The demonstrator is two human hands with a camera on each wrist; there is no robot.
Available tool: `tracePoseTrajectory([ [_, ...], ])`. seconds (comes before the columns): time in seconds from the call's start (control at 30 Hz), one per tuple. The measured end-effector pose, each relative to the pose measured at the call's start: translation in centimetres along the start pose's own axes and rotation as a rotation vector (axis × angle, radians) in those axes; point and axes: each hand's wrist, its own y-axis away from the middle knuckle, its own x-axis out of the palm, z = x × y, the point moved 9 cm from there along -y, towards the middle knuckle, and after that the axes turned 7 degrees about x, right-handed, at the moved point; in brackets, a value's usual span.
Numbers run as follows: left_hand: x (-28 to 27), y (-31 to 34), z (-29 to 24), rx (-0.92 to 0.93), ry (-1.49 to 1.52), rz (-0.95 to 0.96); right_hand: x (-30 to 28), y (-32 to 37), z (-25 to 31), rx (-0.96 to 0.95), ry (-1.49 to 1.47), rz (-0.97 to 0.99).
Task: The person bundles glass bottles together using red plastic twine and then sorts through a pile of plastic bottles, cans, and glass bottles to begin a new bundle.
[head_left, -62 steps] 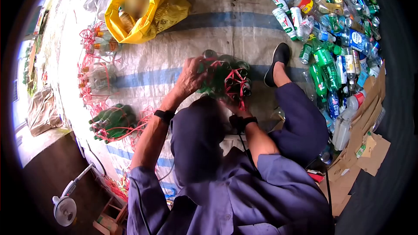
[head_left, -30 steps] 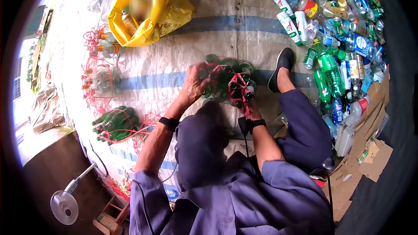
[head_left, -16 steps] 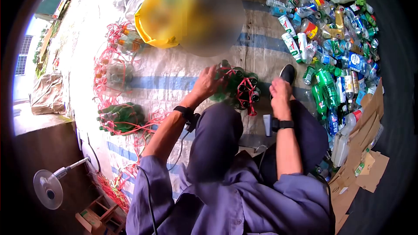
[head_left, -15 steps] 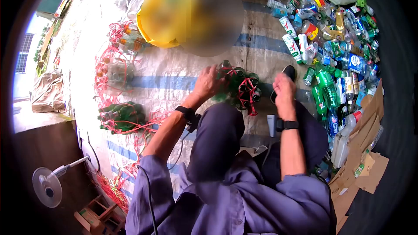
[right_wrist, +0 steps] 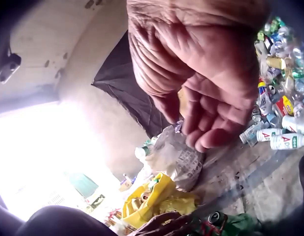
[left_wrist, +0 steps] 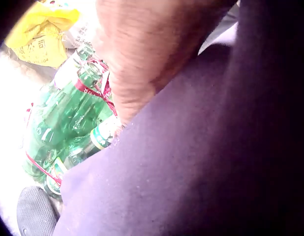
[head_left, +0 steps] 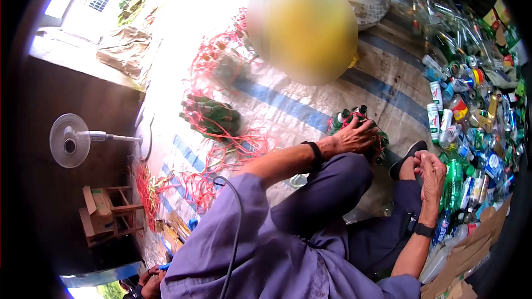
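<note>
In the head view, a bundle of green bottles (head_left: pixel 337 124) tied with red twine stands by the bent knee. My left hand (head_left: pixel 352 137) rests over the bundle's top, its fingers spread. The left wrist view shows green bottles (left_wrist: pixel 53 115) and a red band (left_wrist: pixel 95 92) beside the left hand (left_wrist: pixel 142 54), whose fingertips are hidden. Raised to the bundle's right, near the shoe, my right hand (head_left: pixel 432 176) touches no bottle. Its fingers bend loosely in the right wrist view, where the hand (right_wrist: pixel 206 64) shows nothing held.
Mixed bottles and cans (head_left: pixel 476 111) lie heaped at the right, with cardboard (head_left: pixel 471 249) below. Another green bottle bundle (head_left: pixel 213 117) lies left among red twine (head_left: pixel 244 149). A fan (head_left: pixel 70 140) stands far left. A yellow bag (right_wrist: pixel 164 189) shows in the right wrist view.
My right hand has left the bundle's near side and risen to its right. My left hand remains at the bundle, fingers spread over it now. The head view has turned left.
</note>
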Motion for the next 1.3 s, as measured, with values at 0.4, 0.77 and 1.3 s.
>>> tracePoseTrajectory([
  [0.4, 2.3, -0.5, 0.4, -0.112, 0.21, 0.144, 4.4, 2.0, 4.1, -0.051, 0.257, 0.11],
  [0.77, 2.6, -1.8, 0.6, -0.072, 0.182, 0.117, 6.9, 1.8, 2.9, -0.016, 0.31, 0.19],
  [1.3, 1.8, -1.5, 1.2, -0.105, 0.217, 0.126, 9.5, 1.5, 2.5, -0.072, 0.382, 0.219],
])
